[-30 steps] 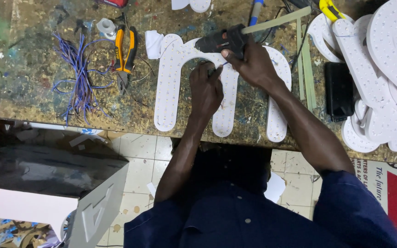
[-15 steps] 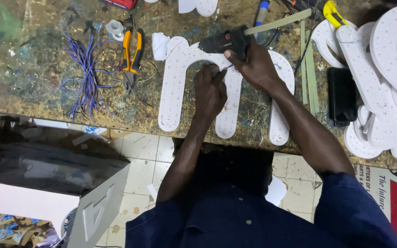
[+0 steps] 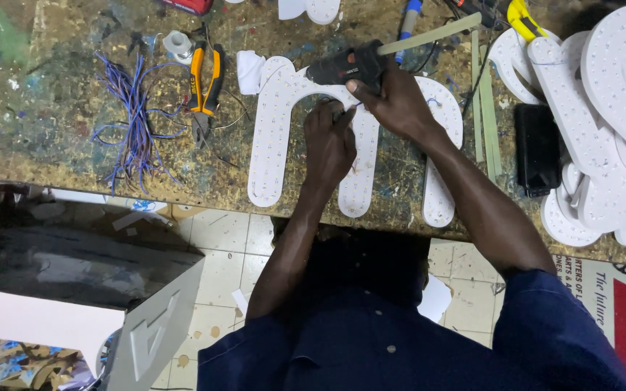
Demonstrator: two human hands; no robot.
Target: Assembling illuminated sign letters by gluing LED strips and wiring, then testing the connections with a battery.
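The right hand is clenched around a black glue gun over the white, dotted, M-shaped foam letter on the paint-stained tabletop. The left hand presses curled fingers onto the letter's middle, holding nothing I can make out.

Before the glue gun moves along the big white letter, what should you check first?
1. Right hand has a full grip on the black glue gun: ok.
2. Glue stick is loaded at the gun's back: ok.
3. Left hand presses the white letter piece flat on the workbench: ok.
4. Left fingers are away from the hot nozzle: cannot tell, the hands hide it.
5. Blue wire bundle and orange pliers lie off the letter: ok.
6. Glue is flowing: cannot tell.
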